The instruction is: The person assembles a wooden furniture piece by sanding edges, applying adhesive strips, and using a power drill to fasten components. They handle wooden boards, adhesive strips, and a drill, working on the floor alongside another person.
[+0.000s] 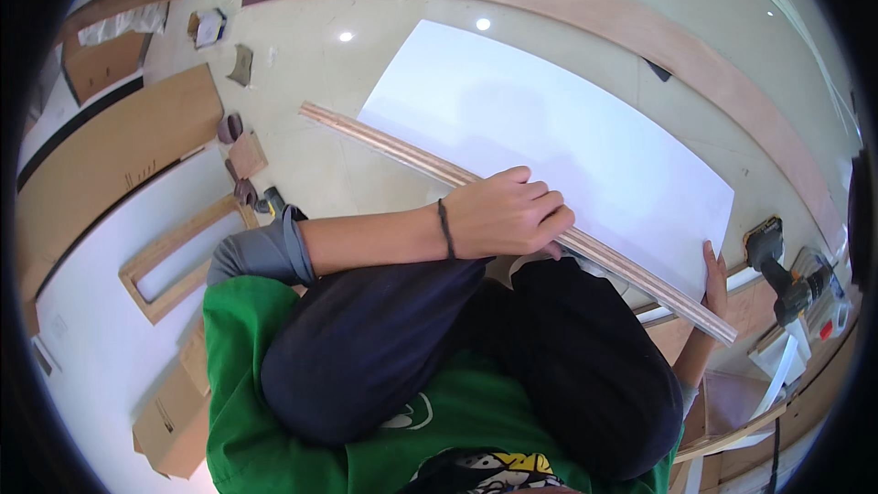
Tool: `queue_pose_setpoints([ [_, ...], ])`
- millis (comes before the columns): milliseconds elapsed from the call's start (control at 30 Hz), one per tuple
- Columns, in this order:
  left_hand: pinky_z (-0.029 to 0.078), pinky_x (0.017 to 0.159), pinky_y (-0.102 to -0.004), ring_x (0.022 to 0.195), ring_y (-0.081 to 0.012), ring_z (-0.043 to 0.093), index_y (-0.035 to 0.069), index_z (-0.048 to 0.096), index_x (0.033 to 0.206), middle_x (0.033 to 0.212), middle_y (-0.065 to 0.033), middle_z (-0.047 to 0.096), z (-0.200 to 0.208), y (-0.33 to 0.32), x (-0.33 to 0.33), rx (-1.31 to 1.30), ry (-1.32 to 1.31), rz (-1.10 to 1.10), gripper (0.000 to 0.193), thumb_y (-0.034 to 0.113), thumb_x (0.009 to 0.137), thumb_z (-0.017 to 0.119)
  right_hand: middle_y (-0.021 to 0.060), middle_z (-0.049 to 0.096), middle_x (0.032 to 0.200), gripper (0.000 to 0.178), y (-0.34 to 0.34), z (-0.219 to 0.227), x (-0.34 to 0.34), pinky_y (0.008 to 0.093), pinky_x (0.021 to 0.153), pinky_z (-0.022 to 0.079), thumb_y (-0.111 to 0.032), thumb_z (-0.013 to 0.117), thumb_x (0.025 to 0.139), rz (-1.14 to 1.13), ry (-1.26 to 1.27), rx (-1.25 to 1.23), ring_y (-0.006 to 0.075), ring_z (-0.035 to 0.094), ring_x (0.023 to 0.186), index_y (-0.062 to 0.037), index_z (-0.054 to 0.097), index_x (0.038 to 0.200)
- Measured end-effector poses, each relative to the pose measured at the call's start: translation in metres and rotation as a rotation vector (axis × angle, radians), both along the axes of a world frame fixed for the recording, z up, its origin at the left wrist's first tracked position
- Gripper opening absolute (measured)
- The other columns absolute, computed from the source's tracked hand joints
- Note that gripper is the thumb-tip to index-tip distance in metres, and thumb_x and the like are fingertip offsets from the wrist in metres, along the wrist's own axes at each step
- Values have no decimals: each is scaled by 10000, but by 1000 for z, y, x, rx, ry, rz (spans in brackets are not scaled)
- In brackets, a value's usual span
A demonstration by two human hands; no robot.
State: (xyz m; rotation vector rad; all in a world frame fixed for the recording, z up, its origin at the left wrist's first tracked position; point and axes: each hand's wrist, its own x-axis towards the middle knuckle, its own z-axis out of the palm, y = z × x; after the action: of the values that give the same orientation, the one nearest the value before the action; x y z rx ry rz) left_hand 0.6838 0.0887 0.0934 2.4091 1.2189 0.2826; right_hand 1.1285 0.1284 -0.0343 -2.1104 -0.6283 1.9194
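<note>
A long plywood strip (393,148) with a layered edge runs from upper left to lower right across my knees. My left hand (508,213) is closed around it near its middle, a dark band on the wrist. Under the strip lies a large white board (549,128) on the floor. My right hand (714,276) rests flat, fingers together, against the board's near right edge, close to the strip's lower end. My dark trousers and green shirt fill the lower middle.
A cordless drill (779,270) lies right of the board among wood offcuts. A long curved plywood band (585,9) arcs across the far floor. Brown panels (110,146), a wooden frame (174,256) and small scraps sit at the left.
</note>
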Motion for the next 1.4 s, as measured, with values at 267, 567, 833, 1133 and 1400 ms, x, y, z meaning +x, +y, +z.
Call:
queue_pose_setpoints([
  [267, 365, 556, -265, 607, -129, 526, 100, 522, 811, 693, 15, 496, 7, 2, -8, -23, 11, -57, 356, 428, 827, 659, 141, 535, 1286, 636, 0, 11, -15, 313, 923, 458, -358, 617, 937, 67, -66, 115, 210, 542, 1108, 31, 400, 1390],
  [567, 410, 566, -244, 599, -138, 520, 22, 574, 803, 702, -34, 543, 49, 1, -9, 259, -47, -192, 118, 107, 745, 632, 199, 547, 1271, 675, -16, 55, 13, 350, 860, 517, -341, 637, 929, -233, -113, 260, 245, 584, 1074, 34, 358, 1416],
  [833, 498, 657, -258, 654, -154, 622, 63, 600, 804, 756, -81, 644, 74, 32, -33, 674, 36, -191, 60, 98, 755, 601, 193, 554, 1271, 633, 41, 115, -4, 330, 900, 500, -279, 639, 928, -359, -310, 650, 245, 586, 1090, 14, 371, 1421],
  [1133, 463, 556, -314, 582, -233, 608, 38, 618, 779, 670, -68, 610, 112, 84, -95, 977, 31, 217, 438, 457, 908, 607, 106, 642, 1047, 510, 187, 345, -109, 288, 774, 541, -265, 721, 850, 137, 352, 931, 150, 631, 943, 12, 536, 1235],
  [1400, 445, 594, -294, 643, -164, 564, -50, 596, 795, 718, -93, 620, 124, 140, -101, 894, -895, 774, 640, 446, 1051, 283, 50, 675, 960, 294, 194, 519, -171, 331, 684, 494, -300, 676, 880, 418, -197, 1090, 179, 640, 835, -39, 674, 1015],
])
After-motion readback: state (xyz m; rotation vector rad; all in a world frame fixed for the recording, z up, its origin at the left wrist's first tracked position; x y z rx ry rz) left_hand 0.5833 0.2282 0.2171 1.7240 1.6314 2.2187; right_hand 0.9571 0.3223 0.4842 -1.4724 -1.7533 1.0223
